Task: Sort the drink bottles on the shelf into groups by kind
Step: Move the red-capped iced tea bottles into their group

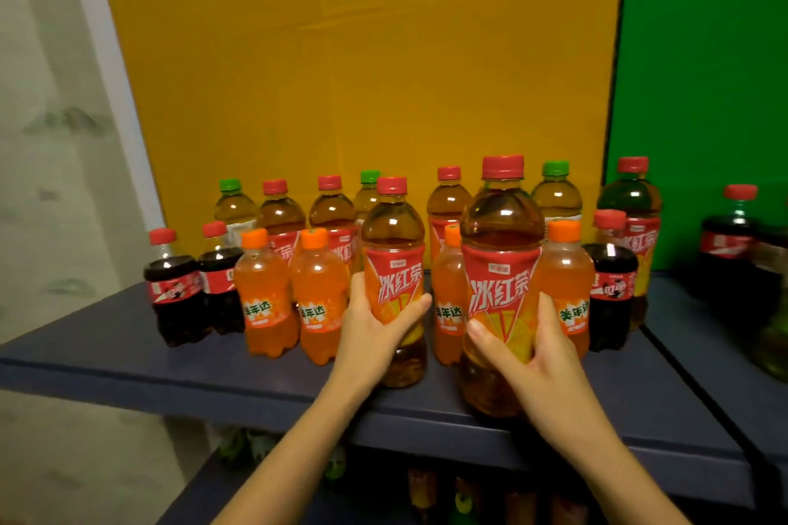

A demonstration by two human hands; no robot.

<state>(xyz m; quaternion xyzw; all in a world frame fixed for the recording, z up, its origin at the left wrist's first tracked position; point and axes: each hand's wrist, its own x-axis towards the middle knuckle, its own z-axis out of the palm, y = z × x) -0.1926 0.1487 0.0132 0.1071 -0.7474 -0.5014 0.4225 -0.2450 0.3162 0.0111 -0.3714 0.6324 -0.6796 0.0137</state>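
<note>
Head view: the left hand [375, 320] grasps a red-capped tea bottle [394, 264] of amber liquid near the front of the dark blue shelf [106, 350]; the right hand [526, 347] grasps a second tea bottle [501, 251], likewise amber-filled, at the shelf's front edge. Beside them stand orange soda bottles [266, 303], with dark cola bottles [177, 294] at both ends and green-capped bottles [556, 196] in the back row
</note>
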